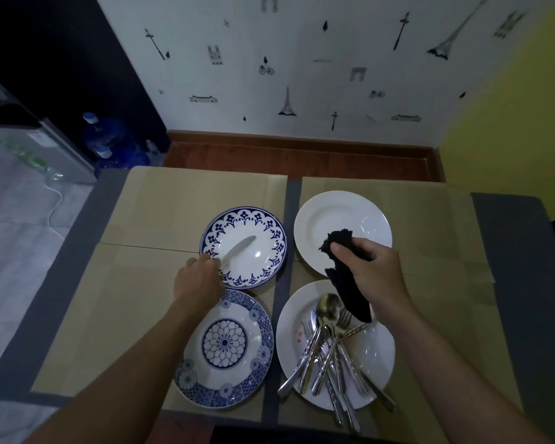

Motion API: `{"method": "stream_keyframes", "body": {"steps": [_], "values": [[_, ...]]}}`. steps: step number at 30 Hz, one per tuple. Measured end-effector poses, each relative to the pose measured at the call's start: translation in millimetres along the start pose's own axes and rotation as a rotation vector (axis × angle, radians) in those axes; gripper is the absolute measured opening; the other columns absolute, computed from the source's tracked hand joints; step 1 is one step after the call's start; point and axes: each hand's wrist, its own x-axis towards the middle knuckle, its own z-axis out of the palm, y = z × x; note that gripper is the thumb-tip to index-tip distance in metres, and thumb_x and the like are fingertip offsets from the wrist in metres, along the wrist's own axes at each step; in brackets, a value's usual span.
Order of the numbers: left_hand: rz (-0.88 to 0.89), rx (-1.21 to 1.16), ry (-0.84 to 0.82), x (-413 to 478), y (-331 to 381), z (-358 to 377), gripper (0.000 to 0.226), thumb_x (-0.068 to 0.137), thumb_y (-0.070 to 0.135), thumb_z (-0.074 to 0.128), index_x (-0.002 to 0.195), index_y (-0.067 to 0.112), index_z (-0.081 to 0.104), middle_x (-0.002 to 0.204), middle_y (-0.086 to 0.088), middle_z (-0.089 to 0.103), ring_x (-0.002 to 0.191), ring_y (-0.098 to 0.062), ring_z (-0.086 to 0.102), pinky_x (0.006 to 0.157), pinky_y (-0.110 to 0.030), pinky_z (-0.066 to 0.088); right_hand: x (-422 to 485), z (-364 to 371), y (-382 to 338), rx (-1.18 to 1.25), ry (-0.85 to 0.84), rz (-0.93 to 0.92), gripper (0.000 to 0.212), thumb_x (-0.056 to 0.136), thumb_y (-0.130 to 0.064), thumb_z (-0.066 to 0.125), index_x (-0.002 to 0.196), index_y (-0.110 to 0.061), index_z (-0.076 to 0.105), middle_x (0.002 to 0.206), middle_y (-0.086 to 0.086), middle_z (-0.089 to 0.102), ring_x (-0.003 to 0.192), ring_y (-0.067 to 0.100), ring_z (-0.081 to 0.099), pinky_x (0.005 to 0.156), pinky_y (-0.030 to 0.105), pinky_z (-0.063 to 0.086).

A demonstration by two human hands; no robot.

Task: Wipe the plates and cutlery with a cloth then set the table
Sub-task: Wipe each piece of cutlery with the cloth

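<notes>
left hand (199, 277) grips knife (239, 248) across far blue plate (273, 232); right hand (374, 267) grips cloth (350, 293).

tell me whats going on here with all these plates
A person is working at a table with four plates. The left hand holds a knife by its handle, blade over the far blue-rimmed plate. The right hand grips a dark cloth above the far white plate. Other cutlery lies piled on the near white plate.

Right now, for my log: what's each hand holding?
Left hand: pinching the knife by its handle.
Right hand: gripping the black cloth.
</notes>
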Motion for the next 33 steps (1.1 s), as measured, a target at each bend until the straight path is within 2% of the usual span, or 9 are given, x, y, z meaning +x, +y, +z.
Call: {"method": "stream_keyframes", "body": {"steps": [2,6,10,13,15,18,25,30,33], "values": [[-0.015,0.007,-0.012,-2,2,-1,0.025,0.094,0.015,0.053,0.116,0.013,0.065,0.111,-0.006,0.063,0.103,-0.025,0.057,0.082,-0.038,0.052,-3,-8,1,-0.014,0.008,-0.011,0.009,0.090,-0.018,0.079,0.099,-0.019,0.082,0.088,0.002,0.081,0.083,0.021,0.076,0.081,0.041,0.065],[-0.023,0.034,-0.018,-8,11,-4,0.034,0.094,0.020,0.051,0.127,0.013,0.059,0.123,-0.007,0.062,0.113,-0.028,0.054,0.087,-0.041,0.050,-15,-25,1,0.022,0.010,-0.017,0.007,0.090,-0.015,0.079,0.096,-0.018,0.082,0.080,0.002,0.079,0.064,0.012,0.071,0.058,0.023,0.059],[0.055,-0.062,0.052,-23,42,-7,0.042,0.097,0.029,0.054,0.136,0.014,0.056,0.130,-0.009,0.060,0.119,-0.028,0.054,0.092,-0.042,0.050,-22,-38,7,0.047,0.029,-0.011,0.004,0.088,-0.019,0.081,0.088,-0.023,0.084,0.087,0.014,0.079,0.075,0.036,0.075,0.077,0.048,0.063],[0.108,-0.204,0.070,-39,77,-2,0.026,0.095,0.028,0.056,0.113,0.014,0.069,0.107,-0.008,0.067,0.097,-0.026,0.062,0.077,-0.037,0.053,-28,-47,10,0.059,0.024,0.003,0.004,0.087,-0.020,0.082,0.088,-0.024,0.084,0.086,0.012,0.079,0.079,0.038,0.076,0.084,0.059,0.062],[0.141,-0.278,0.009,-51,100,5,0.020,0.095,0.028,0.056,0.093,0.014,0.071,0.088,-0.004,0.069,0.075,-0.018,0.062,0.065,-0.031,0.048,-32,-53,12,0.079,0.017,0.020,0.004,0.087,-0.019,0.082,0.088,-0.022,0.084,0.087,0.013,0.079,0.073,0.030,0.073,0.083,0.059,0.062],[0.197,-0.384,-0.105,-70,131,17,0.024,0.096,0.032,0.060,0.085,0.016,0.073,0.072,0.006,0.065,0.061,-0.007,0.058,0.063,-0.024,0.044,-37,-61,15,0.085,0.012,0.030,0.004,0.088,-0.018,0.082,0.088,-0.022,0.083,0.089,0.015,0.079,0.072,0.027,0.072,0.082,0.057,0.062],[0.150,-0.472,-0.291,-101,169,40,0.026,0.085,0.043,0.072,0.075,0.019,0.075,0.068,0.005,0.071,0.063,-0.007,0.065,0.062,-0.023,0.047,-42,-76,24,0.108,0.026,0.066,0.003,0.087,-0.018,0.082,0.089,-0.020,0.083,0.092,0.020,0.078,0.074,0.032,0.072,0.083,0.060,0.061],[0.126,-0.446,-0.316,-108,171,51,0.021,0.086,0.038,0.074,0.092,0.019,0.080,0.086,0.001,0.077,0.075,-0.010,0.067,0.073,-0.024,0.049,-42,-77,23,0.119,0.035,0.082,0.005,0.087,-0.018,0.082,0.092,-0.019,0.083,0.092,0.019,0.078,0.075,0.031,0.072,0.083,0.059,0.061],[0.129,-0.485,-0.338,-107,170,51,0.019,0.089,0.035,0.073,0.093,0.018,0.079,0.087,0.001,0.076,0.075,-0.010,0.067,0.074,-0.025,0.051,-39,-77,24,0.111,0.028,0.092,0.004,0.087,-0.020,0.083,0.091,-0.020,0.083,0.091,0.017,0.079,0.075,0.033,0.073,0.082,0.058,0.062]]}}
